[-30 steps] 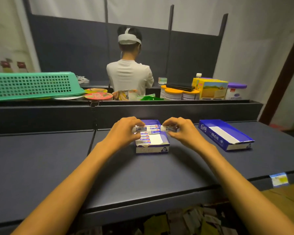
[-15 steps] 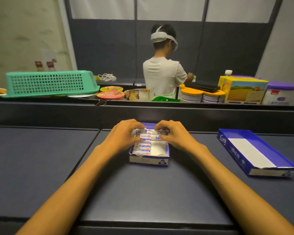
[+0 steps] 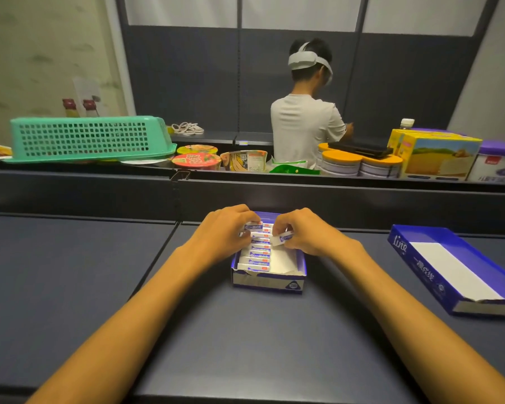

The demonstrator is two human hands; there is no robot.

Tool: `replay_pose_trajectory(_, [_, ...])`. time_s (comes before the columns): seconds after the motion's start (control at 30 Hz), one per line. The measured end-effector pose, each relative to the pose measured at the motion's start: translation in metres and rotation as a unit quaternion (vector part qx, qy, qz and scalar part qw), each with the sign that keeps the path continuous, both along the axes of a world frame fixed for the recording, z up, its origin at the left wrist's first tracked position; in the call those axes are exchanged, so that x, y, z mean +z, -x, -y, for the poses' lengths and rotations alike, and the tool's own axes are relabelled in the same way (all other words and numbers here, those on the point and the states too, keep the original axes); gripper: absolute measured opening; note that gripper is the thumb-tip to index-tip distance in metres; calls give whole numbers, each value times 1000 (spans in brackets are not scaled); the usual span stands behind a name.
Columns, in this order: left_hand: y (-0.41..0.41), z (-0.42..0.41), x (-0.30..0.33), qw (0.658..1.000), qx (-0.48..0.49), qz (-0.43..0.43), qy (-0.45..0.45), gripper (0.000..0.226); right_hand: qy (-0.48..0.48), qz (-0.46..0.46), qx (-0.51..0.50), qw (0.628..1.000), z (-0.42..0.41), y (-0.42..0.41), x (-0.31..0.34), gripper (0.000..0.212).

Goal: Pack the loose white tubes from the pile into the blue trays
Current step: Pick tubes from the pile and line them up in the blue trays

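Both my hands work over the small blue tray [image 3: 268,279] at the middle of the dark surface [image 3: 99,287], toward its far edge. My left hand [image 3: 225,231] curls its fingers round the far-end tube [image 3: 255,227] of the row, pinching it in place. My right hand [image 3: 306,231] pinches a loose white tube [image 3: 282,238], tilted, above the tray's right half and not yet laid down. A row of white tubes [image 3: 257,255] already fills the tray's left side, touching each other; the right side shows bare white bottom, so I judge this tray roughly half packed. The second blue tray [image 3: 452,272], at the surface's right edge, holds nothing I can see. No pile of loose tubes is in view, so how many remain I cannot tell.
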State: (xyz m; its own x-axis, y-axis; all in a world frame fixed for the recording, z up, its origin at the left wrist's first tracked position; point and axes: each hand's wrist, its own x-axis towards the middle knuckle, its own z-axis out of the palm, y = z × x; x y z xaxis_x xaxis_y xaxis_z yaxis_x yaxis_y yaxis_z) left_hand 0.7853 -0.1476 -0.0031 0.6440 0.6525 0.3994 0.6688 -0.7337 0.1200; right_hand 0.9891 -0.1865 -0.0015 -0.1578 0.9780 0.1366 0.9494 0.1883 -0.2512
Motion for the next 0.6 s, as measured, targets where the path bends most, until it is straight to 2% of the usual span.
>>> replay_pose_trajectory(0.43, [0, 1, -1, 1000, -11, 25, 11, 40, 26, -14, 9, 1000, 2, 0, 1, 29])
replay_pose_trajectory(0.6, [1, 2, -2, 1000, -9, 28, 11, 40, 25, 9, 8, 1000, 4, 0, 4, 29])
